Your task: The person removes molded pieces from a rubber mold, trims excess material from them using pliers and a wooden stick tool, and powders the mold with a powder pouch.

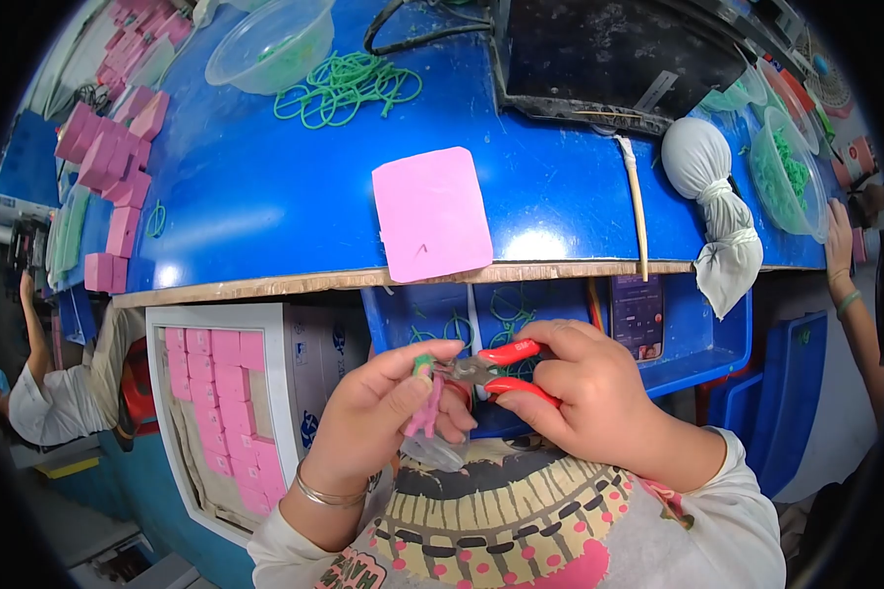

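Note:
My left hand [378,407] pinches a small pink piece [425,416] with a bit of green [422,364] at its top. A clear, plastic-looking part [434,453] hangs below it; what it belongs to I cannot make out. My right hand [589,388] is wrapped round red-handled pliers [516,352]. Their metal jaws point left and meet the piece at my left fingertips; the exact contact is hidden. Both hands are above an open blue drawer [697,363] holding green cord loops [511,304]. A flat pink block [432,216] lies on the blue table beyond.
Left of the drawer stands a white box [283,393] of pink blocks. Green cords [349,88] and a clear bowl [270,44] lie on the table [295,187]. To the right are a tied white cloth bundle [697,162], a wooden stick [634,201] and a phone [636,314]. Other people sit at both sides.

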{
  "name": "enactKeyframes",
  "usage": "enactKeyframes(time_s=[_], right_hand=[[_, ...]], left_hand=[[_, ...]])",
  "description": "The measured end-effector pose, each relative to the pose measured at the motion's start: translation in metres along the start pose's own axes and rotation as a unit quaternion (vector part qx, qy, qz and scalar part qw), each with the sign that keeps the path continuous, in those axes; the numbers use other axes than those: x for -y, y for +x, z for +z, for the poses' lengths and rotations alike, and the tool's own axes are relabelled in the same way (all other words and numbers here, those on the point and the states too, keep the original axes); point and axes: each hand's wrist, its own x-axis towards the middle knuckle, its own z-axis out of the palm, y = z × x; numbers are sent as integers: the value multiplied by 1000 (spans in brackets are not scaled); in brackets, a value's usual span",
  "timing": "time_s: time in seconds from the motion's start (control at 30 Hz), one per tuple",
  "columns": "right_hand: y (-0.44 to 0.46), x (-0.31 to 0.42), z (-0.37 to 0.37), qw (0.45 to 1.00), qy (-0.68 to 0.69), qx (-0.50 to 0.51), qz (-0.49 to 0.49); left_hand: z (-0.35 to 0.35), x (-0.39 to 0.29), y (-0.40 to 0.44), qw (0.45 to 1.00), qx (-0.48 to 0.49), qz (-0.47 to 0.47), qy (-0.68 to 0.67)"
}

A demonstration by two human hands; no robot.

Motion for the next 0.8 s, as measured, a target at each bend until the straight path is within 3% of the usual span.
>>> enactKeyframes(time_s=[0.13, 0.8], right_hand=[[3, 2, -6, 999, -33, -28, -29], [0, 6, 2, 998, -49, -36, -32]], left_hand=[[-4, 6, 7, 994, -7, 35, -101], [4, 8, 5, 997, -39, 54, -32]])
